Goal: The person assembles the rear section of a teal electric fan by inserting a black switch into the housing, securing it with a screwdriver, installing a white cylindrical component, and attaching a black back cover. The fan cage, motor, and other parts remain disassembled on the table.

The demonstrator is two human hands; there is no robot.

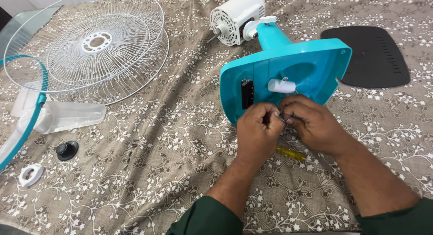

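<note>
1. My left hand [258, 127] and right hand [311, 122] are together, fingertips meeting at the lower edge of the turquoise fan base [311, 66], which lies tipped on its side with its open underside facing me.
2. Both hands are pinched shut around something small and thin between them, perhaps wires; I cannot tell exactly what it is.
3. Just above my hands, inside the base, sits a white cylindrical part [281, 86], and to the left of it a black switch block [247, 93].
4. Beyond the base, the turquoise neck leads to the white fan motor [234, 14], its shaft pointing left.
5. Under my right wrist, a yellow screwdriver handle [291, 153] lies on the floral tablecloth [180, 140] covering the tabletop.
6. Far right of my hands lies a black base cover plate [372, 54].
7. Well to the left of my hands rest white wire fan grilles [90, 41], a clear fan blade [67, 115], and a turquoise grille rim [31, 118].
8. Nearer me on that side lie a black knob [67, 150] and a white ring nut [30, 175].
</note>
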